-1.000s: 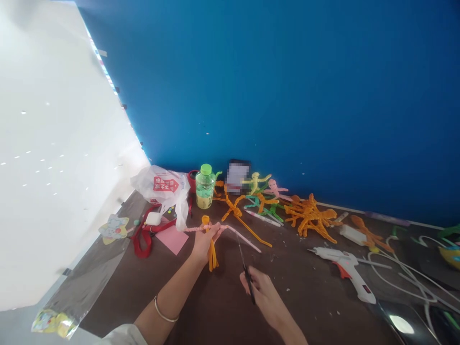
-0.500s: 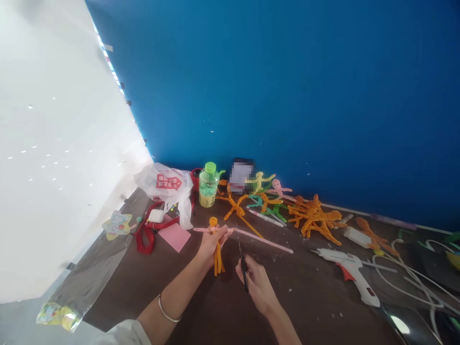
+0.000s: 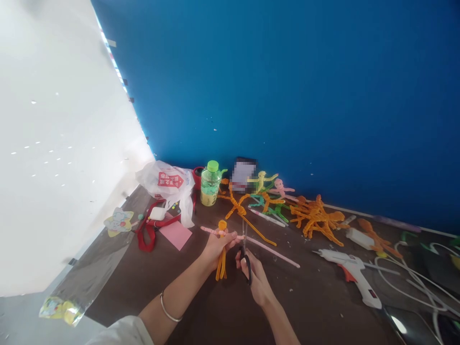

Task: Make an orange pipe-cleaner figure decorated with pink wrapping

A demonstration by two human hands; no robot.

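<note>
My left hand [image 3: 216,248] grips an orange pipe-cleaner figure [image 3: 222,261] with a round head and hanging legs; a long pink pipe cleaner [image 3: 273,251] is wound across it and sticks out to both sides. My right hand [image 3: 254,277] holds black-handled scissors [image 3: 245,252], blades pointing up at the pink pipe cleaner just right of the left hand's fingers. Both hands hover over the dark brown table [image 3: 201,306].
Finished pipe-cleaner figures [image 3: 314,218] in orange, green and pink lie along the blue wall. A green-capped bottle [image 3: 210,184], white plastic bag [image 3: 168,184], pink paper [image 3: 176,235] and red strap [image 3: 145,237] sit at left. A white glue gun [image 3: 350,268] and cables [image 3: 413,280] lie at right.
The right hand brought the scissors up and left until the blades reach the pink pipe cleaner. The left hand with the figure stayed roughly in place.
</note>
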